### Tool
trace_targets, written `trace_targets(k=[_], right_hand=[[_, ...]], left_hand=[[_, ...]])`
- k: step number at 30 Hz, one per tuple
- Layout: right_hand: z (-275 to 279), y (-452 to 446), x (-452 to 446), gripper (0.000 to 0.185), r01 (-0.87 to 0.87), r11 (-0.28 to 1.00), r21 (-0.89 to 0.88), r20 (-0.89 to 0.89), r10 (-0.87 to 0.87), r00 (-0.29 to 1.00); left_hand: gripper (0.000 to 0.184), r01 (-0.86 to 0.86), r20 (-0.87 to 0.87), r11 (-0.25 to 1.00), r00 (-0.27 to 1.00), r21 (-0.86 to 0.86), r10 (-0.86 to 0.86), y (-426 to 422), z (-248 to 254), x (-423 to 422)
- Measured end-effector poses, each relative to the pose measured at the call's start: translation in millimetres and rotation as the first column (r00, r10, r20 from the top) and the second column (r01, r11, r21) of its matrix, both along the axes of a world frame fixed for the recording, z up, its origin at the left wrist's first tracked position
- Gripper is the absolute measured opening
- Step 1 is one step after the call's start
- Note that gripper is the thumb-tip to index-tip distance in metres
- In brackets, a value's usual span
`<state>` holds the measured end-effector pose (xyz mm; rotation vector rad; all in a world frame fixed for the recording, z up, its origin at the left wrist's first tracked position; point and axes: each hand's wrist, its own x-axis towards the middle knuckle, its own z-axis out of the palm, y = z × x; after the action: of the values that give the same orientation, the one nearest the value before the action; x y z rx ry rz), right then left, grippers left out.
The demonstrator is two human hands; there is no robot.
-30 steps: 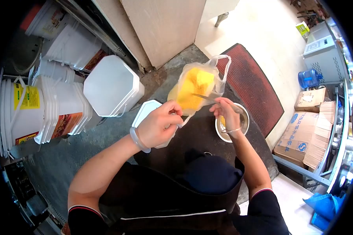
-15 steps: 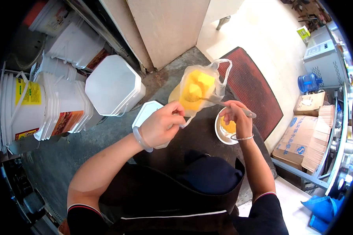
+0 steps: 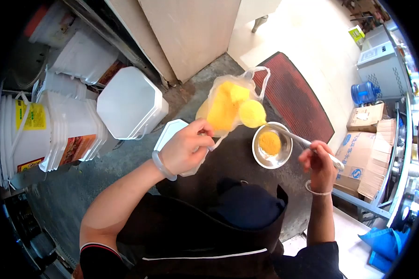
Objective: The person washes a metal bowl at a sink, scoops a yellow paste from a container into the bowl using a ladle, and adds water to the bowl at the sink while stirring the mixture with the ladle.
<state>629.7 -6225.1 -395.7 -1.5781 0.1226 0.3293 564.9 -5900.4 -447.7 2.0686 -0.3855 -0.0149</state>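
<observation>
My left hand (image 3: 186, 148) pinches the near edge of a translucent plastic bag (image 3: 211, 109) that holds yellow powder (image 3: 226, 104). With my right hand (image 3: 320, 166) I grip the handle of a ladle (image 3: 291, 136). The ladle's round bowl is heaped with yellow powder and hangs over the bag's right side, just left of a metal bowl (image 3: 260, 160). A smaller mound of yellow powder (image 3: 269, 143) lies in that bowl. A white container (image 3: 170, 132) stands behind my left hand and is partly hidden by it.
White buckets (image 3: 130, 102) stand and lie stacked on the left. A red ribbed mat (image 3: 295, 93) covers the floor beyond the bowl. At the right are cardboard boxes (image 3: 356, 153), a blue water jug (image 3: 364, 93) and a metal rack (image 3: 381, 211). A pale panel (image 3: 191, 32) rises ahead.
My right hand has moved right and toward me, lifting the ladle with powder out of the bag toward the metal bowl. My left hand keeps its hold on the bag.
</observation>
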Motion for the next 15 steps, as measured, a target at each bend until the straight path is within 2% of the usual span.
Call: trace_targets(k=[3, 5, 6, 7, 9, 10, 11, 13, 15], right_hand=[[-5, -37, -20, 0.024, 0.062, 0.998, -0.005, 0.01, -0.062, 0.998], [-21, -54, -35, 0.024, 0.138, 0.987, -0.086, -0.003, -0.139, 0.99], [-33, -58, -44, 0.024, 0.167, 0.969, -0.184, 0.01, -0.169, 0.986], [-45, -64, -51, 0.025, 0.084, 0.967, -0.24, 0.004, -0.085, 0.996], [-77, -64, -68, 0.02, -0.131, 0.872, -0.472, 0.02, 0.159, 0.987], [-89, -66, -69, 0.017, -0.26, 0.707, -0.657, 0.168, 0.474, 0.864], [-95, -64, -70, 0.016, -0.29, 0.484, -0.825, 0.221, 0.75, 0.623], [-108, -61, -81, 0.024, -0.307, 0.382, -0.871, 0.121, 0.775, 0.62], [-117, -66, -88, 0.02, -0.22, 0.464, -0.858, 0.205, 0.702, 0.682]], left_hand=[[0.016, 0.0, -0.031, 1.0, 1.0, -0.001, 0.0, 1, 1, 1], [0.016, -0.008, -0.047, 1.0, 0.999, -0.005, 0.008, 0, 1, 2], [0.016, 0.001, -0.045, 1.0, 0.999, 0.002, -0.001, 0, 1, 2], [0.016, -0.005, -0.046, 1.0, 0.999, -0.012, 0.004, -1, 0, 3], [0.016, -0.014, -0.052, 0.999, 0.999, -0.041, 0.012, -3, -2, 3], [0.016, -0.011, -0.049, 1.0, 0.999, -0.029, 0.01, -3, -2, 4], [0.016, -0.01, -0.045, 1.0, 0.999, -0.016, 0.009, -3, -1, 4], [0.016, 0.008, -0.01, 1.0, 1.0, 0.012, -0.008, -1, -1, 5], [0.016, 0.039, 0.049, 0.998, 0.998, 0.046, -0.041, 2, -2, 6]])
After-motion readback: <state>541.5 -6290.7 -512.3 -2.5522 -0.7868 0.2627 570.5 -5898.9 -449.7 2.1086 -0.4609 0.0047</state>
